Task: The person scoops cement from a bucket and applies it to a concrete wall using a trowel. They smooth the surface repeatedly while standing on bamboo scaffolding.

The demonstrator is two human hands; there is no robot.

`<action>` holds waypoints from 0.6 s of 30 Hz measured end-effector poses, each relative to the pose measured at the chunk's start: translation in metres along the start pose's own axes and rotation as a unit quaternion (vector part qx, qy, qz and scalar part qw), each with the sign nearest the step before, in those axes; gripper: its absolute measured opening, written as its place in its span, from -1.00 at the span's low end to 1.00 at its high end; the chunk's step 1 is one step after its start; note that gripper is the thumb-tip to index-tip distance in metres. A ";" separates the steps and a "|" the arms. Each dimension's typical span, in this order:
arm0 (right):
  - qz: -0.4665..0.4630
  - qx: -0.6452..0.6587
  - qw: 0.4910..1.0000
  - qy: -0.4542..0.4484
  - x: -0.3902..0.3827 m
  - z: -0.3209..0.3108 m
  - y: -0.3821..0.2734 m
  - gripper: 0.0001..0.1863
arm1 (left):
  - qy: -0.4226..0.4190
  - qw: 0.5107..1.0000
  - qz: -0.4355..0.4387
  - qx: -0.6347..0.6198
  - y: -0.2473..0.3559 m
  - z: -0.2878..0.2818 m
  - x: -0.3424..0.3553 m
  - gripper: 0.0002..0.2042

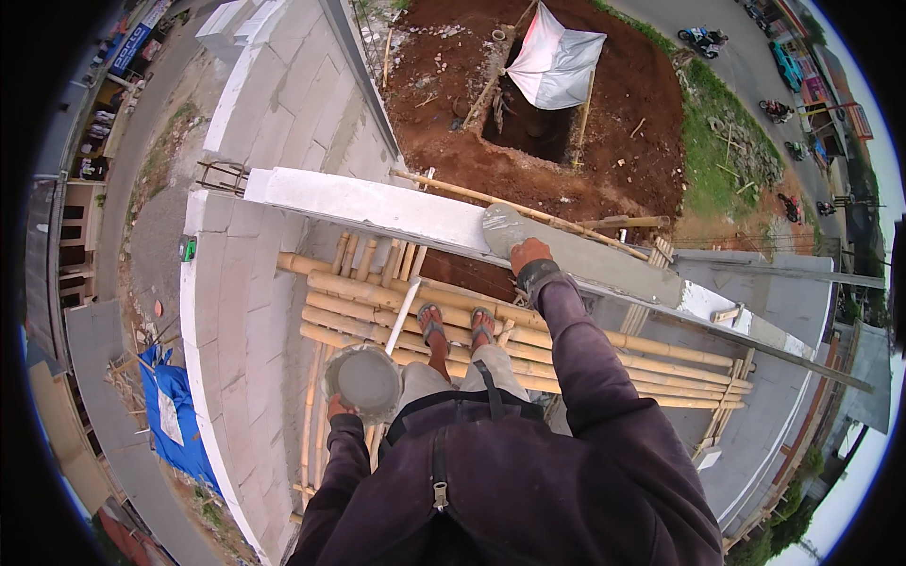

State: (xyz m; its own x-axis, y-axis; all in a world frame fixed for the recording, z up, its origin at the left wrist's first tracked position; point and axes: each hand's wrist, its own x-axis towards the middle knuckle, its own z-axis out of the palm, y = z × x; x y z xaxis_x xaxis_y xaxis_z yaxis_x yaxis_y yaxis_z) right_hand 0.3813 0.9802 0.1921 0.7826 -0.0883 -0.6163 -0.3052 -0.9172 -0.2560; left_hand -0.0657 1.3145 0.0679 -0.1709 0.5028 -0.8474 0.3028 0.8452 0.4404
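Observation:
My left hand [340, 407] grips the near rim of a round bucket [329, 371] caked with grey mortar. Wet grey mortar [366, 379] lies inside the bucket. My right hand [530, 253] is closed round a trowel [501, 229], whose handle is hidden in the fist. The trowel's rounded, mortar-smeared blade lies against the long pale wall beam [368, 205]. To the right of the blade, a strip of grey mortar [604, 264] coats the beam. On its left the surface is white and bare.
My sandalled feet stand on bamboo poles [557, 358] high above the ground. A white pipe [404, 316] leans near the bucket. Pale block walls [226, 311] rise at left. Beyond the beam is a dug pit [533, 127] under a white sheet [557, 61]. Motorbikes [703, 41] are on the road.

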 end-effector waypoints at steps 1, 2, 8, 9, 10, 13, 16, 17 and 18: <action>-0.013 -0.027 1.000 -0.001 0.006 0.004 -0.005 -0.61 | 0.003 1.000 0.000 -0.006 -0.002 0.001 0.001 -0.81; 0.009 -0.025 1.000 -0.010 0.017 0.007 -0.010 -0.61 | 0.007 1.000 0.001 -0.010 -0.003 -0.001 0.004 -0.82; -0.062 -0.153 0.986 0.000 0.118 -0.023 -0.026 -0.56 | -0.050 0.997 0.061 0.027 -0.015 -0.022 0.029 -0.86; -0.035 -0.159 0.986 0.024 0.124 -0.035 -0.020 -0.57 | -0.044 0.997 0.059 0.037 -0.017 -0.022 0.031 -0.87; 0.000 -0.125 0.992 0.034 0.127 -0.043 -0.016 -0.57 | -0.050 0.997 0.052 0.013 -0.017 -0.019 0.033 -0.87; 0.060 -0.031 0.995 0.077 0.102 -0.044 -0.008 -0.58 | -0.037 0.999 0.000 -0.029 -0.019 -0.009 0.027 -0.86; 0.030 -0.013 0.996 0.087 0.047 -0.003 -0.016 -0.62 | -0.042 0.998 -0.006 -0.038 -0.011 0.010 0.019 -0.85; 0.030 -0.001 0.997 0.072 0.031 0.009 -0.017 -0.60 | -0.039 0.999 -0.003 -0.013 -0.007 0.016 0.017 -0.85; 0.028 -0.003 0.997 0.070 0.018 0.019 -0.020 -0.60 | -0.038 0.999 0.017 0.012 -0.004 0.020 0.017 -0.85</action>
State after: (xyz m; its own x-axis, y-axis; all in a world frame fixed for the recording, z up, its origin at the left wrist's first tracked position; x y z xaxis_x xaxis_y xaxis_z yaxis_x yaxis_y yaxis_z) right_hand 0.3912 1.0041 0.1719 0.8324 -0.1930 -0.5195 -0.3479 -0.9116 -0.2188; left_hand -0.0514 1.3160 0.0460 -0.0898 0.5147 -0.8527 0.3305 0.8230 0.4620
